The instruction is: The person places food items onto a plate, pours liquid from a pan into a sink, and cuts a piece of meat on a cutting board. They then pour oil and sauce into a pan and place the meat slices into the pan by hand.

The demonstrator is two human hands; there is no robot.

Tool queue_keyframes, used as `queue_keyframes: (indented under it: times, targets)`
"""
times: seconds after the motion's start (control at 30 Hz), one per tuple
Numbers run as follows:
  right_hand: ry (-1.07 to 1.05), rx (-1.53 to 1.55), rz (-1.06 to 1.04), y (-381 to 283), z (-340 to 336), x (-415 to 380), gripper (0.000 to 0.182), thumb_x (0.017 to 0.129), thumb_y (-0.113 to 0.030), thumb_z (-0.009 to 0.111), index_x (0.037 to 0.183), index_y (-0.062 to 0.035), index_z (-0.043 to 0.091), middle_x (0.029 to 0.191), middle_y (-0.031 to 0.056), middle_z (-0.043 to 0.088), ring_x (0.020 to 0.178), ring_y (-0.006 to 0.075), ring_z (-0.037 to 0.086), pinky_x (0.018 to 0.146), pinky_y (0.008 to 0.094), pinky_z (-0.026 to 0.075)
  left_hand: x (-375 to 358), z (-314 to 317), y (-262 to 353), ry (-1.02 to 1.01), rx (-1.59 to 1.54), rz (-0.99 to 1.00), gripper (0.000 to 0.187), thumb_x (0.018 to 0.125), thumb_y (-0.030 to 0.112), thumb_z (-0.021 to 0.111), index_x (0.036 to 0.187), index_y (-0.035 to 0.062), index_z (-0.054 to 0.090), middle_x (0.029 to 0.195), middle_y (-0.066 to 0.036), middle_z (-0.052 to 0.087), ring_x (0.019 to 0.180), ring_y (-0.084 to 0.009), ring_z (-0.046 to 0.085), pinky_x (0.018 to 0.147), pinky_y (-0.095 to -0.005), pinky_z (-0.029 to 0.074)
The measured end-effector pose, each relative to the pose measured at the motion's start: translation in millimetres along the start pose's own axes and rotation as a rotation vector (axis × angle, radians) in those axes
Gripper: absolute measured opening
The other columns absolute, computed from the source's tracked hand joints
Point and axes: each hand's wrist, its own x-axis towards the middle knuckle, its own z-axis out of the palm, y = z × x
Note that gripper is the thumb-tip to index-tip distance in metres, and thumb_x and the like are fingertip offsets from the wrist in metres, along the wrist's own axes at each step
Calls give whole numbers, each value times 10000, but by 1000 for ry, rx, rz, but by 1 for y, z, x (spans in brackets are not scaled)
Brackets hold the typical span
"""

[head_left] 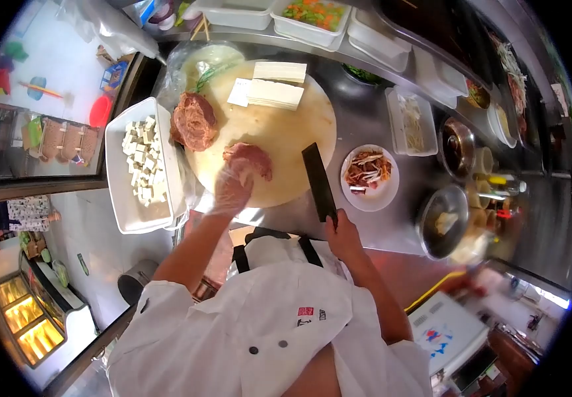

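Note:
My left hand [233,190], in a clear plastic glove, has its fingers closed on the near edge of a smaller piece of cooked meat [254,159] on the round cutting board [292,135]. My right hand [344,237] grips the handle of a cleaver [317,178], whose dark blade points away from me over the board's right edge. A larger chunk of meat [195,122] rests at the board's left side. Behind the meat lie white tofu slabs [275,94] and a small white slice [239,92].
Left of the board stands a white tub [115,177] holding tofu cubes. A white plate [373,204] of shredded food sits to the right, near a metal bowl [425,228] and a tub of pale strips [413,122]. Several containers line the back shelf [259,34].

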Motion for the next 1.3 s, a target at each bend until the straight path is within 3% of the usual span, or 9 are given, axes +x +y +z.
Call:
queue_keyframes:
  times: [0.13,0.23,0.27,0.4,0.57,0.6,0.73,1.23,1.3]
  targets:
    - [16,-45,-30,-2,-3,-1,313,1011,-256,511,1151,24,503,874,324,653,830,522,636,737,578,511,53,-33,5,-71,458,506,546,784,145,703,1317,134,583,1176,-153,635,1170,-333,591,970,-477,485]
    - [21,-46,-28,0,0,0,311,1009,-261,514,1140,21,507,875,320,655,834,523,634,735,576,510,80,-20,-16,-334,454,524,549,809,232,680,1344,159,584,1198,-138,641,1199,-329,584,991,-450,482]
    - [47,-45,-53,2,1,0,298,1008,-262,518,1117,16,508,874,315,656,837,523,633,734,575,509,87,-18,-16,-460,508,434,541,825,374,670,1323,173,604,1193,-128,646,1204,-336,576,982,-437,482]
    - [15,9,-5,-6,-7,0,278,1006,-268,527,1066,3,502,859,303,652,826,525,627,727,575,503,91,-27,17,-587,390,214,577,812,461,689,1283,135,617,1202,-150,627,1182,-345,574,966,-438,483]
    - [142,104,-67,-28,-16,4,268,1000,-263,566,990,-5,494,793,272,629,756,489,614,648,517,467,47,-1,26,-387,325,-189,689,769,494,757,1285,72,581,1246,-198,549,1164,-360,559,972,-458,483]
    - [138,108,-62,-36,-20,6,268,1000,-263,566,990,-5,494,793,272,629,756,489,614,648,517,467,41,2,24,-304,242,-161,565,772,469,736,1151,61,642,1121,-204,581,1103,-370,582,943,-467,485]
    - [4,22,-104,-62,-24,15,247,1002,-245,534,1035,-5,486,827,281,645,812,498,629,717,574,494,37,5,26,-294,183,-187,541,762,422,752,1147,58,642,1106,-204,586,1080,-376,590,926,-475,492]
    - [-24,-235,-202,-89,-22,21,223,1005,-276,522,1043,-56,528,863,219,679,790,445,657,720,551,524,44,9,-5,-311,311,214,554,851,359,713,1302,86,543,1278,-175,546,1161,-395,548,948,-509,491]
    - [7,-229,-212,-88,-23,25,218,1006,-280,526,1031,-63,528,868,209,682,785,437,659,717,547,526,42,10,5,-99,243,346,478,837,236,741,1262,91,578,1231,-153,574,1129,-380,563,913,-490,500]
